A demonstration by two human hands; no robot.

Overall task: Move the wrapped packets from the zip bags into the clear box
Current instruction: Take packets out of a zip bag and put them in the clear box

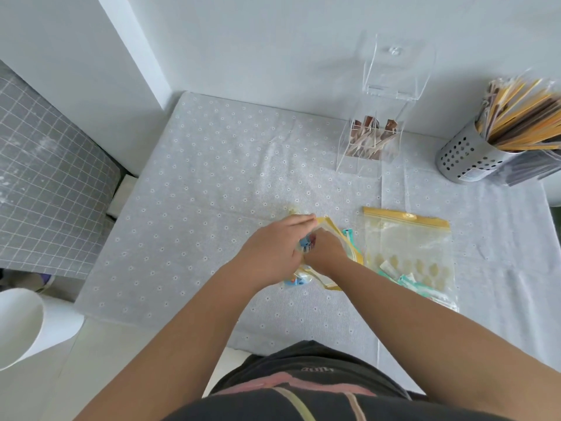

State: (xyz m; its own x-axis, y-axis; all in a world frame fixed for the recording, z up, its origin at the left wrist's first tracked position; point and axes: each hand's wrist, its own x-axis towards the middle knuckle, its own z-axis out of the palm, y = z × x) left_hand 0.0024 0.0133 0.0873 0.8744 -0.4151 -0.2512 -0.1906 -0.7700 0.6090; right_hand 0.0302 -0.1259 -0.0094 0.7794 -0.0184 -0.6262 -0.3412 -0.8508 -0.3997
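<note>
A zip bag (334,230) with a yellow rim lies open at the middle of the table. My left hand (273,247) grips its near edge and holds the mouth apart. My right hand (324,253) is pushed into the mouth, its fingers curled around a blue and red wrapped packet (306,243) that shows between my hands. Another blue packet (296,281) shows through the bag under my left wrist. A second zip bag (406,253) lies flat to the right with teal packets (406,279) at its near end. The clear box (367,147) stands at the back, lid up, with brown packets inside.
A perforated metal cup (467,159) full of long wrapped sticks stands at the far right. The white wall runs behind the box. A grey checked seat (45,177) is to the left of the table, and a white bin (21,326) stands on the floor at lower left.
</note>
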